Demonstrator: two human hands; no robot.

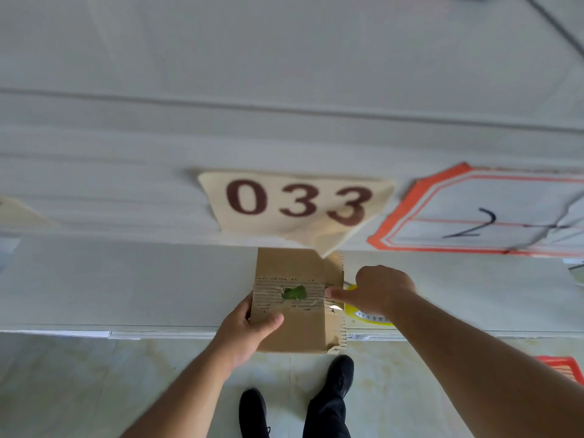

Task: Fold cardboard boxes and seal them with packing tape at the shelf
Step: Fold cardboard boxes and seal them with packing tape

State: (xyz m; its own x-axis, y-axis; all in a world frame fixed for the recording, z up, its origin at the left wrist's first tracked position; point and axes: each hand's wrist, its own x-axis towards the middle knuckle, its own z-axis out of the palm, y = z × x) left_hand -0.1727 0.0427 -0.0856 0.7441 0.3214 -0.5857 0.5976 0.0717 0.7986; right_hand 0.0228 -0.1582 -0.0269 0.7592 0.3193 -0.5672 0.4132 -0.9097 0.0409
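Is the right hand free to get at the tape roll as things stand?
Probably yes. The right hand hangs right over the yellow tape roll on the shelf, thumb pressing the box. Nothing lies between them; the left hand already steadies the box.

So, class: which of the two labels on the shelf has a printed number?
The cream label, printed 033; the red-bordered label beside it is handwritten.
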